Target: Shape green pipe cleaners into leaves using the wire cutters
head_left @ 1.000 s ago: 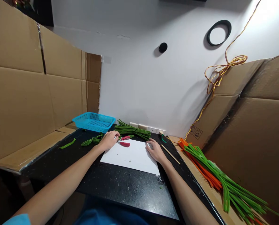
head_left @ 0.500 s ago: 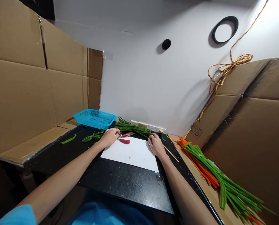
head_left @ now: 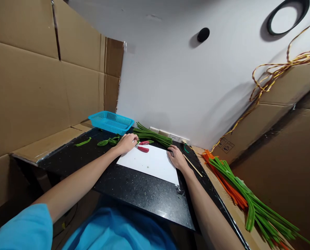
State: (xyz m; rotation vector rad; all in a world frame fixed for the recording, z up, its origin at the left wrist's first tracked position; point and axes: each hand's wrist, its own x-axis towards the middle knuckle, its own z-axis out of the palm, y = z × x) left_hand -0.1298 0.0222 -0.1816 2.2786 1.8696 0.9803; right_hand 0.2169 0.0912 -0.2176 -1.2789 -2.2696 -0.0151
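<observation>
A white sheet (head_left: 147,163) lies flat on the black tabletop, with small green specks on it. My left hand (head_left: 127,143) rests at its far left corner, fingers loosely bent and apart, with nothing visible in them. Right beside those fingertips lie red-handled pliers (head_left: 143,149), their jaws partly hidden by the hand. My right hand (head_left: 176,157) lies on the sheet's right edge, fingers spread a little and slightly curled, holding nothing visible. Just beyond the sheet is a bundle of green fuzzy stems (head_left: 153,135). Looped green strips (head_left: 108,141) lie left of my left hand.
A blue plastic basket (head_left: 111,122) stands at the back left. One green strip (head_left: 83,141) lies nearer the left edge. A thin wooden stick (head_left: 193,166) is right of my right hand. Green stems (head_left: 261,205) and orange stems (head_left: 230,191) lie on cardboard at right. Cardboard walls (head_left: 40,90) flank the table.
The camera view has shifted and turned slightly, so the scene sits differently in the picture. Both hands stay at the sheet in nearly the same places; the pliers and stems have not visibly moved.
</observation>
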